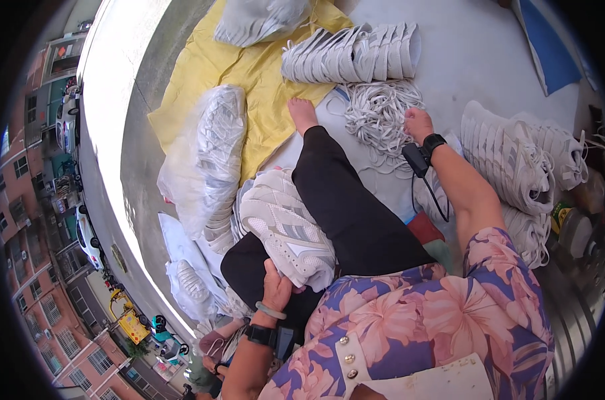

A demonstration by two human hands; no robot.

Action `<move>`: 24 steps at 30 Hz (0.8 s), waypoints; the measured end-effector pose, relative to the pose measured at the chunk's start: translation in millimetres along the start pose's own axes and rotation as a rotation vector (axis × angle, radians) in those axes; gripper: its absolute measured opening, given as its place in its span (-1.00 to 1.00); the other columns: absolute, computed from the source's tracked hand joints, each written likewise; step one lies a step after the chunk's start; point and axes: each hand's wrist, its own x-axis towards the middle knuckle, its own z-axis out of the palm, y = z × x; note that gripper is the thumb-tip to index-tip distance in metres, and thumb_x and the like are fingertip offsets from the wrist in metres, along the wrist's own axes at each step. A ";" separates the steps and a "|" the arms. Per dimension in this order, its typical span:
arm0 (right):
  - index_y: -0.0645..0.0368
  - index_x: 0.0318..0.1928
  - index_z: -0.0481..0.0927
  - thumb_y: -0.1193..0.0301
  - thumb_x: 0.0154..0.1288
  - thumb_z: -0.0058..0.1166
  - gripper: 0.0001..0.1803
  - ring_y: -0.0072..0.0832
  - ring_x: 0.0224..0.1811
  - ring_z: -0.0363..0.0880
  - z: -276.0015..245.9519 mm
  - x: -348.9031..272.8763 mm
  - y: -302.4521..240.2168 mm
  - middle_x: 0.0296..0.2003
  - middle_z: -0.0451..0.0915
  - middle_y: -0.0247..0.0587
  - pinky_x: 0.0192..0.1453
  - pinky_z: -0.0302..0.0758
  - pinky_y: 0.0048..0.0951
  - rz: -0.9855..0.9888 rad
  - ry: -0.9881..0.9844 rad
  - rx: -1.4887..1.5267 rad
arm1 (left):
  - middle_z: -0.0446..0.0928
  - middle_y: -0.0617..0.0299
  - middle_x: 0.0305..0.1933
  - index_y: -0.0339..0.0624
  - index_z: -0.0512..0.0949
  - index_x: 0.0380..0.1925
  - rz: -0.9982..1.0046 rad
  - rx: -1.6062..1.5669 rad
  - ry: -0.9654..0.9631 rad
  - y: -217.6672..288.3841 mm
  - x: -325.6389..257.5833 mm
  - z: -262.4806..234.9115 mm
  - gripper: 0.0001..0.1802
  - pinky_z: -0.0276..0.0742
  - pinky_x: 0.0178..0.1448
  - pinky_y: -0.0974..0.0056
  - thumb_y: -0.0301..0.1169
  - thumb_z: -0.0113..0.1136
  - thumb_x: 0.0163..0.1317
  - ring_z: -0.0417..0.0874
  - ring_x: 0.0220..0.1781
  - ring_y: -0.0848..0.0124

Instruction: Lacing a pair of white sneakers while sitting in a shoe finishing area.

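Observation:
On my lap lies a nested stack of white and grey shoe uppers [286, 223]. My left hand [276, 285] grips its near end, fingers partly hidden under the edge. My right hand [418, 125] is stretched forward to the right rim of a tangled heap of white shoelaces [379, 110]. Its fingers are closed together on a lace there, though the fingertips are small in view. Each wrist wears a black strap with a small black box.
Beyond the laces lies a long row of nested uppers [352, 57]. More stacked uppers [509, 157] stand at the right. A plastic-wrapped bundle [219, 143] rests on a yellow sheet [182, 80] at the left. Another person's arm [222, 369] shows at lower left.

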 end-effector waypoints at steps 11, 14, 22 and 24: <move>0.26 -0.56 0.51 0.49 -0.04 -0.05 -0.89 -0.37 -0.68 0.48 -20.1 -74.2 -88.0 -0.69 0.50 -0.12 -0.58 0.39 -0.35 -0.272 -0.319 -0.113 | 0.48 -0.10 -0.47 -0.30 0.09 -0.24 -0.027 0.093 0.076 23.4 0.0 15.3 -0.73 0.52 -0.70 0.27 -0.49 -0.10 0.11 0.59 -0.67 0.24; 0.24 -0.52 0.50 0.43 -0.02 -0.09 -0.86 -0.19 -0.53 0.51 -27.7 -134.6 -141.0 -0.61 0.50 -0.04 -0.43 0.41 -0.27 -0.892 -0.181 -0.456 | 0.49 -0.09 -0.48 -0.30 0.09 -0.24 0.011 0.105 0.041 30.8 -5.1 10.5 -0.70 0.53 -0.67 0.27 -0.49 -0.06 0.07 0.59 -0.67 0.23; 0.20 -0.41 0.53 0.45 0.03 -0.05 -0.87 -0.15 -0.49 0.53 -39.9 -310.0 -256.0 -0.56 0.52 -0.04 -0.41 0.43 -0.29 -1.123 -0.782 -0.505 | 0.51 0.08 -0.43 -0.32 0.32 -0.02 0.865 0.709 0.398 53.9 -40.1 3.4 -0.45 0.54 -0.40 0.32 -0.45 0.10 -0.13 0.62 -0.47 0.40; 0.20 -0.39 0.53 0.46 0.05 -0.04 -0.88 -0.18 -0.52 0.51 -32.7 -341.3 -271.8 -0.58 0.51 -0.07 -0.42 0.42 -0.34 -1.202 -0.869 -0.418 | 0.49 0.22 -0.43 -0.21 0.31 0.04 0.876 0.160 0.114 63.8 -50.3 21.4 -0.41 0.47 -0.28 0.41 -0.46 0.16 -0.10 0.55 -0.38 0.52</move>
